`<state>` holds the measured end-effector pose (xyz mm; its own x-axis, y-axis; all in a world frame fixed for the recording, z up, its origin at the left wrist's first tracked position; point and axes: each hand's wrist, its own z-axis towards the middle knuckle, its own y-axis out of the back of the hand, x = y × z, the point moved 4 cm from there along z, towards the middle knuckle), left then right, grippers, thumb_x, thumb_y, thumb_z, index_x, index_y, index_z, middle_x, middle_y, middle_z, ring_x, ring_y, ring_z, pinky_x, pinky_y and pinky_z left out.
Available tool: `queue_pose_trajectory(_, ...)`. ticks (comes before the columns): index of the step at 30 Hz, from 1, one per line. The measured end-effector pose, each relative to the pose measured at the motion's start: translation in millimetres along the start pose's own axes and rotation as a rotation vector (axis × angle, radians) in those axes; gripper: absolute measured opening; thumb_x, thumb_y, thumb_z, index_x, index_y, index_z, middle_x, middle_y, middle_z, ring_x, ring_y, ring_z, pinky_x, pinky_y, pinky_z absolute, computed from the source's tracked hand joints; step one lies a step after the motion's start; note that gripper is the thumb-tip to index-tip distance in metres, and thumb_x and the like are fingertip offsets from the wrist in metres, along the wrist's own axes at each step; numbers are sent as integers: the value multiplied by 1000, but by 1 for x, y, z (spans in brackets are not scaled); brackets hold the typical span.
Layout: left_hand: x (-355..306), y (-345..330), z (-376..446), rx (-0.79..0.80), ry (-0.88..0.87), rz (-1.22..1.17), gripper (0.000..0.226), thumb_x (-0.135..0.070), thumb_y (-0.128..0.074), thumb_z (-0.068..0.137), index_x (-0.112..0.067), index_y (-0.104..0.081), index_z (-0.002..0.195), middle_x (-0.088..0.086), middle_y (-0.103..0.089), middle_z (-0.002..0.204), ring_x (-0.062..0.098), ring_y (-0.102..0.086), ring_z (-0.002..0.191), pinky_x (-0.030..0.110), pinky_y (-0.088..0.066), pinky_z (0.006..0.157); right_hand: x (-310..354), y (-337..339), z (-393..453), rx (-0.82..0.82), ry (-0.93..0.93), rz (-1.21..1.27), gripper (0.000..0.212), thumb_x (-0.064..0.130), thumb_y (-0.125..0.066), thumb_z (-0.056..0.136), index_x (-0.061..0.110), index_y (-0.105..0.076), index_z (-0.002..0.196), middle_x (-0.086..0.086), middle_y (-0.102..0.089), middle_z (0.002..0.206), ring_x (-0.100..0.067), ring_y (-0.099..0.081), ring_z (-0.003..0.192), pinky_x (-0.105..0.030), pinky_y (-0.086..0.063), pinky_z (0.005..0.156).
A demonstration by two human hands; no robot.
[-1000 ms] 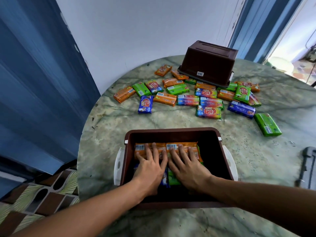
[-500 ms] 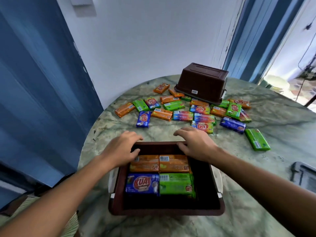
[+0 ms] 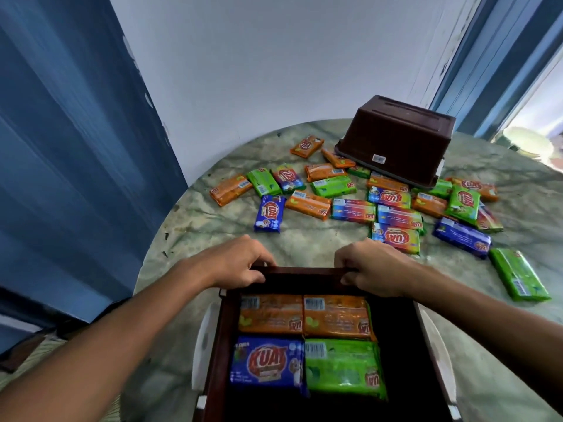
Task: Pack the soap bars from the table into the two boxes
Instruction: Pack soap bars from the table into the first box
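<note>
Both hands are gripping the far rim of the open brown box (image 3: 227,345) in the lower middle of the frame: the left hand (image 3: 236,263) is curling its fingers over the rim's left part, and the right hand (image 3: 373,268) is doing the same just to the right. Inside the box, four soap bars are lying flat in two rows: two orange bars (image 3: 304,313) side by side nearer the hands, and below them a blue bar (image 3: 268,365) touching a green bar (image 3: 342,368). Beyond the hands, many loose soap bars (image 3: 393,216) in orange, green, blue and mixed wrappers are lying scattered across the marbled tabletop (image 3: 320,248). A second brown box (image 3: 399,134) is sitting upside down at the upper right, behind the scatter, with a few bars touching its edge.
</note>
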<state>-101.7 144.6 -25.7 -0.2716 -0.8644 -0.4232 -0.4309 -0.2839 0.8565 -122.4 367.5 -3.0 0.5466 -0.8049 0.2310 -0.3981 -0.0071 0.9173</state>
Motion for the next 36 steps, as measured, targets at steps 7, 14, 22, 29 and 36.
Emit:
queue_pose_trajectory(7, 38, 42, 41, -108, 93, 10, 29, -14, -71, 82, -19, -70, 111, -5, -67, 100, 8, -58, 88, 24, -43, 77, -12, 33, 75, -60, -5, 2, 13, 27, -68, 85, 22, -62, 94, 3, -54, 88, -19, -56, 86, -33, -46, 69)
queue_pose_trajectory(14, 53, 59, 64, -130, 174, 23, 22, -16, -69, 81, -25, -73, 101, -8, -68, 95, 9, -58, 93, 33, -48, 87, -19, 41, 110, -88, -4, 30, 16, 23, -68, 85, 20, -64, 100, 1, -56, 93, -21, -56, 91, -33, -46, 73)
queue_pose_trajectory(22, 70, 88, 131, -62, 311, 275, 48, -55, -50, 89, -11, -65, 83, 2, -61, 71, 21, -59, 68, 33, -46, 60, -38, 78, 157, 122, -15, 565, 13, 22, -55, 95, 13, -65, 94, -13, -69, 95, -21, -65, 79, -38, -53, 73)
queue_pose_trajectory(29, 84, 42, 194, 190, 463, 290, 58, -67, -59, 78, -11, -50, 70, 2, -51, 66, 16, -52, 60, 27, -42, 58, -55, 42, 257, 183, -161, -231, 70, 46, -74, 77, 8, -50, 130, -9, -57, 123, -26, -55, 111, -36, -46, 88)
queue_pose_trajectory(36, 84, 32, 211, 45, 391, 316, 63, -56, -75, 69, -10, -59, 108, 8, -63, 101, 22, -55, 87, 28, -40, 67, -47, 12, 275, 142, -121, -348, 56, 41, -84, 65, 15, -59, 108, -4, -54, 94, -21, -53, 85, -31, -46, 68)
